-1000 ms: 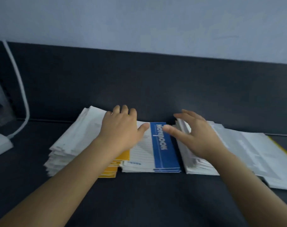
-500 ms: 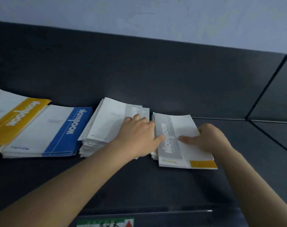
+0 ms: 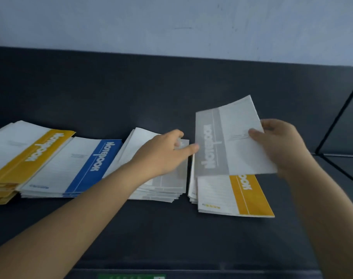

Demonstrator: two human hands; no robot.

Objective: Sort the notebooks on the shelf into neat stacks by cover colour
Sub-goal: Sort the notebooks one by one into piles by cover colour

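While the right grip (image 3: 280, 146) pinches a grey notebook (image 3: 228, 141) held up at centre right, above a yellow notebook (image 3: 250, 198), the left grip (image 3: 163, 154) lies flat, fingers straight, on the grey stack (image 3: 167, 186) mid-frame. Sorting is under way; next, likely, carry the notebook left and square it onto that stack.

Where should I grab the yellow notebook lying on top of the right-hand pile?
Pinch the yellow notebook at its near right corner, coming from the front right: it lies flat, its near edge juts past the pile beneath, and the held grey notebook covers its far end.
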